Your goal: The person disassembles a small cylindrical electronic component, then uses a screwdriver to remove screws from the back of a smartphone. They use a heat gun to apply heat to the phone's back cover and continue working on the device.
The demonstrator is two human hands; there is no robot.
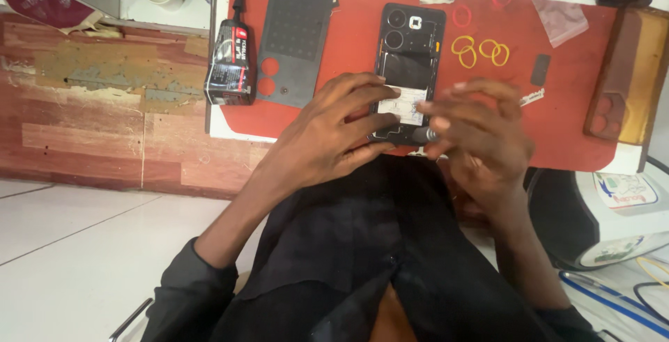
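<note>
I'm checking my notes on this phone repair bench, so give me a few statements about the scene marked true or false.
1. The phone lies with its back cover off, on a red mat. True.
2. The left hand rests on the phone's lower part. True.
3. The right hand holds a pair of scissors. False: it holds a slim dark tool with a grey tip, at the phone's lower edge.
4. The removed grey back cover lies to the right of the phone. False: it lies to its left.
5. Yellow rubber bands lie on the mat right of the phone. True.
6. The glue tube lies on top of the phone. False: it stands at the mat's left edge.
</note>
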